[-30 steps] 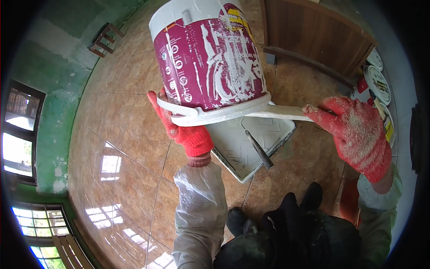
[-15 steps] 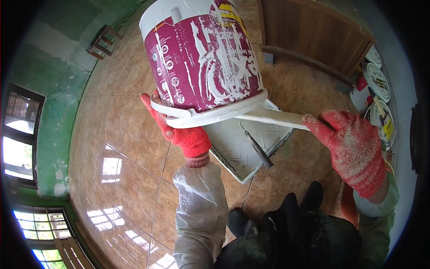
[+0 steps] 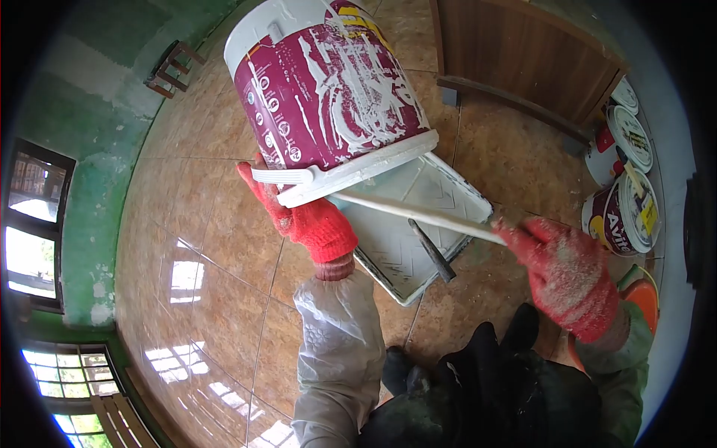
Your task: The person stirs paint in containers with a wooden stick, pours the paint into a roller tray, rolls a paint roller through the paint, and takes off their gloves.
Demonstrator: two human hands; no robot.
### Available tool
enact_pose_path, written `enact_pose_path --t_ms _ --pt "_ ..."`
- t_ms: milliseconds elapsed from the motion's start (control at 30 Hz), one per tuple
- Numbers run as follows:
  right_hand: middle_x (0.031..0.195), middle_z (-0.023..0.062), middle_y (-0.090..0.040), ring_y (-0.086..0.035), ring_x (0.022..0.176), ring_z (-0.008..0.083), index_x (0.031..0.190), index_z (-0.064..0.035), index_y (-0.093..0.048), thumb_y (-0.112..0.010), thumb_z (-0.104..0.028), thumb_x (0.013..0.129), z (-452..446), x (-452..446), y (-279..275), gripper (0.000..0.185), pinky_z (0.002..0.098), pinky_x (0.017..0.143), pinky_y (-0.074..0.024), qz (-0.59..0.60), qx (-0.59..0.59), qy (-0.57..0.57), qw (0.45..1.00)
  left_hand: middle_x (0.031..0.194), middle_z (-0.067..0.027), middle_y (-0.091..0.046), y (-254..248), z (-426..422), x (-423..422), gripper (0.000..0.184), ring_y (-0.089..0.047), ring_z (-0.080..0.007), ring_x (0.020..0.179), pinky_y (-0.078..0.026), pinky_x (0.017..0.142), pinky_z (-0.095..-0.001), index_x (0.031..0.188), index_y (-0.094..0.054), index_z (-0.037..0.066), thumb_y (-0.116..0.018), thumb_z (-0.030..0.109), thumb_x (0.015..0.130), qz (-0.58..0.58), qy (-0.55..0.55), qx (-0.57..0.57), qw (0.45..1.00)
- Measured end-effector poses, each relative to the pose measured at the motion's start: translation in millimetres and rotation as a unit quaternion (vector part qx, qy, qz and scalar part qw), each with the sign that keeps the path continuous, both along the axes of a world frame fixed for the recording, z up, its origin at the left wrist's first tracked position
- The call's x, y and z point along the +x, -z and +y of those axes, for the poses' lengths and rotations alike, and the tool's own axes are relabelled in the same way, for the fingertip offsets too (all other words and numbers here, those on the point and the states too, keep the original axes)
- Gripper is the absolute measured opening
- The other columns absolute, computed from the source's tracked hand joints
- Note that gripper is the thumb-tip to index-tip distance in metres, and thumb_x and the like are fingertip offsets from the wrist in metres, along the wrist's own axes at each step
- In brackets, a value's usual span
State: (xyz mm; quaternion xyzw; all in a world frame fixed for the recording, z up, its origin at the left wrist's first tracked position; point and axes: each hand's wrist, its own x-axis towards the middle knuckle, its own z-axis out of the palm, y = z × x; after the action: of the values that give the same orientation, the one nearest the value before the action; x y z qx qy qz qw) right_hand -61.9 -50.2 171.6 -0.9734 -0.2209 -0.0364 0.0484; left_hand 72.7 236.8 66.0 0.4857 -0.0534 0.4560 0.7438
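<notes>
A large purple and white paint bucket (image 3: pixel 336 89), streaked with white paint, is tipped with its rim toward me above a paint tray. My left hand (image 3: pixel 302 216), in a red glove, grips it at the rim near the white handle. In my right hand (image 3: pixel 564 272), also gloved in red, is the end of a pale, paint-coated stick (image 3: pixel 426 214), whose far end reaches the bucket's mouth. Below, the paint tray (image 3: pixel 396 272) lies on the floor with white paint in it. A tool with a dark handle (image 3: pixel 432 252) rests across the tray.
A brown wooden cabinet (image 3: pixel 523 63) stands beyond the tray. Along the right wall are paint buckets (image 3: pixel 616 216) with lids and an orange container (image 3: pixel 642 302). A small stool (image 3: pixel 173 69) stands by the green wall at the upper left. My dark shoes show below the tray.
The bucket has shifted left and tilted more. My right hand has moved down and left with the stick, whose far end has swung left along the bucket's rim.
</notes>
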Motion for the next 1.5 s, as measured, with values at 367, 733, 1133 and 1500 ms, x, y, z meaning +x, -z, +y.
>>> enact_pose_path --t_ms 367,733,1133,1500 --pt "0.09 0.0081 -0.059 -0.063 0.072 0.0301 0.129 -0.0172 -0.054 -0.059 -0.007 0.081 -2.1 0.9 24.0 0.049 0.0415 0.062 -0.0511 0.003 0.082 0.082 0.993 0.151 -0.0133 -0.028 -7.1 3.4 -5.2 0.051 -0.046 -0.0251 0.125 -0.041 0.105 -0.0428 0.145 -0.035 0.009 -0.047 0.019 0.097 -0.027 0.026 -0.003 0.999" --pt "0.097 0.0099 -0.064 -0.065 0.078 0.0283 0.126 -0.0178 -0.059 -0.058 0.002 0.078 -22.9 -5.5 22.0 0.051 0.0382 0.067 -0.051 0.013 0.158 0.102 0.982 0.144 -0.01 -0.04 -42.6 -15.7 -8.0 0.057 -0.046 -0.0236 0.124 -0.04 0.105 -0.0428 0.149 -0.023 0.01 -0.045 0.018 0.096 -0.099 0.145 -0.063 0.982" --pt "0.085 0.0062 -0.06 -0.062 0.073 0.0278 0.125 -0.0198 -0.059 -0.057 -0.001 0.078 -10.2 -7.2 2.2 0.051 0.0371 0.06 -0.0497 0.037 0.129 0.068 0.989 0.155 -0.0068 -0.019 -38.1 -19.8 -3.0 0.049 -0.043 -0.0242 0.128 -0.037 0.108 -0.0429 0.141 -0.035 -0.001 -0.046 0.018 0.097 -0.116 0.157 -0.074 0.978" --pt "0.089 0.0062 -0.056 -0.061 0.07 0.0285 0.126 -0.0198 -0.058 -0.056 -0.002 0.076 -0.7 -15.6 19.1 0.053 0.0388 0.059 -0.0505 -0.026 0.037 0.075 0.996 0.141 -0.0161 -0.041 -34.7 -21.4 -7.2 0.062 -0.048 -0.0275 0.123 -0.038 0.106 -0.0446 0.148 -0.021 0.004 -0.049 0.018 0.095 -0.104 0.093 -0.071 0.988"
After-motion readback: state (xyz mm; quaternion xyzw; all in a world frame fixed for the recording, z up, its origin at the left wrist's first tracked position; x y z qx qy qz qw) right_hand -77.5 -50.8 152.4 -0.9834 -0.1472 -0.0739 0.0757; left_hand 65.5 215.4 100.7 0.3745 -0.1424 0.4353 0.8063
